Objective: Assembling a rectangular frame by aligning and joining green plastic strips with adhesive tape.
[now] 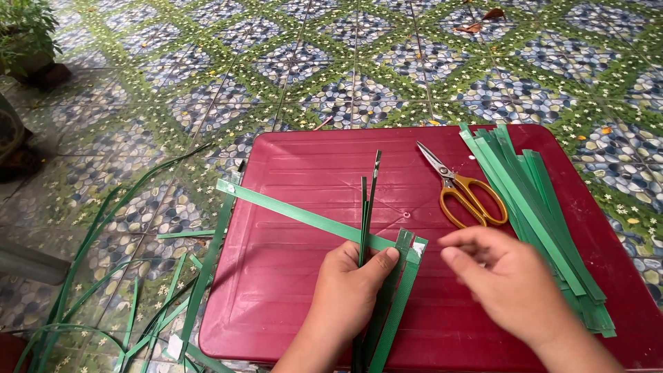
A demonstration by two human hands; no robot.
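My left hand (pixel 349 293) grips a small bundle of green plastic strips (pixel 368 207) that stand upright over a dark red plastic table (pixel 304 283). Its thumb presses on a long flat green strip (pixel 297 214) that crosses the table from the left edge. Two more strips (pixel 397 304) run down past the thumb toward me. My right hand (pixel 507 280) hovers just right of them, blurred, fingers loosely curled and holding nothing I can see.
Scissors (pixel 464 190) with yellow handles lie on the table beyond my right hand. A pile of cut green strips (pixel 535 207) lies along the table's right side. Loose green strips (pixel 138 290) litter the patterned tile floor at left. A potted plant (pixel 27 41) stands far left.
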